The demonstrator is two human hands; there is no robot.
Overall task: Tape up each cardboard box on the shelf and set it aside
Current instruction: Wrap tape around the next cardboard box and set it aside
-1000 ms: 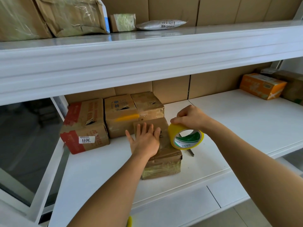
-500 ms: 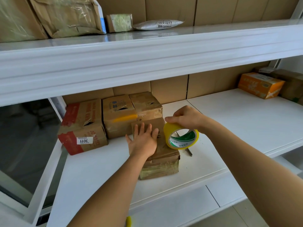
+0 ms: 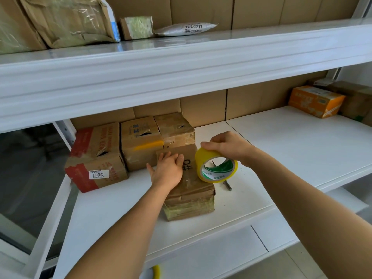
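Note:
A small brown cardboard box (image 3: 191, 195) with tape around its front lies on the white lower shelf (image 3: 112, 214). My left hand (image 3: 168, 169) rests flat on the left part of its top, fingers together. My right hand (image 3: 227, 147) grips a yellow tape roll (image 3: 216, 168) from above, holding it upright at the box's right top edge. Black marks on the box top show between hand and roll. Behind stand three more boxes: a red-and-brown one (image 3: 96, 158), a brown one with a yellow strip (image 3: 141, 141) and a taped one (image 3: 175, 128).
A small metal tool (image 3: 227, 185) lies on the shelf right of the box. An orange box (image 3: 316, 101) and a brown box (image 3: 356, 99) sit at the far right. The upper shelf (image 3: 181, 63) carries wrapped parcels (image 3: 66, 21) and a grey mailer bag (image 3: 185, 29).
My left hand has slid left on the box top, uncovering black marks. The tape roll has stayed at the box's right edge, tilting slightly.

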